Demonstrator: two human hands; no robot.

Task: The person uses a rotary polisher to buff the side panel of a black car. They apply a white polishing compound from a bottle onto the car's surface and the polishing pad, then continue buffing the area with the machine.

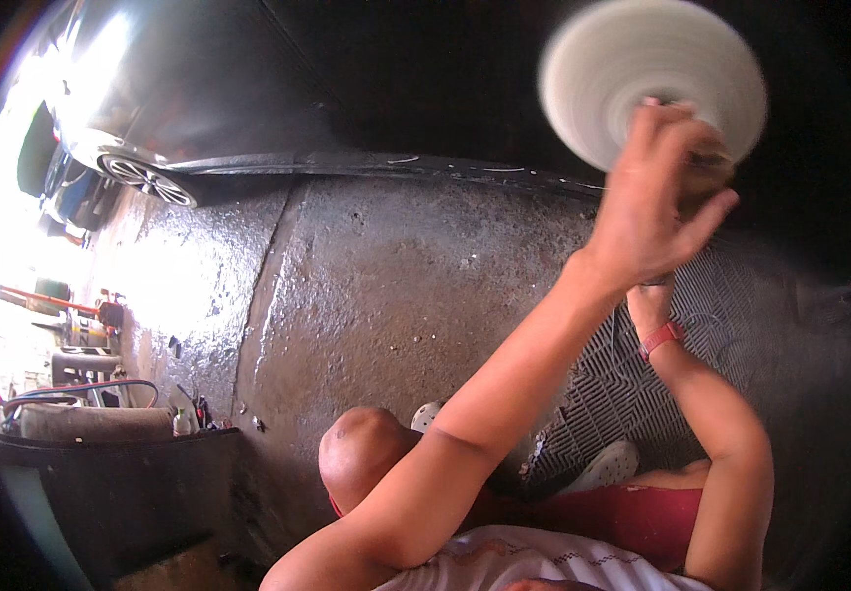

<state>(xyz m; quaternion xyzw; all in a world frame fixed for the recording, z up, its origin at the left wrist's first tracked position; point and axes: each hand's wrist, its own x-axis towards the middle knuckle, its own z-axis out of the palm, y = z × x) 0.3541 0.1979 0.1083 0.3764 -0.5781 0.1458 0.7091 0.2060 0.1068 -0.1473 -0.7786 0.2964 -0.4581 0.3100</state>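
A round white pad (598, 69), blurred as if spinning, lies against the dark side of a car (396, 89) at the upper right. Behind the pad is the head of a polisher (709, 175), mostly covered by my left hand (647, 202). The fingers of that hand bend over the polisher's head, while its thumb sticks out to the right. Lower down, my right hand (650, 303), with a red band at the wrist, is closed around the polisher's rear part. My left hand and wrist partly hide that grip.
A wheel (149, 181) shows at the car's left end. Beneath me, the wet concrete floor (376, 286) meets a dark ribbed mat (593, 404). At the left stand a tank with a hose (100, 422) and a small bottle (182, 422), behind a dark panel (130, 492).
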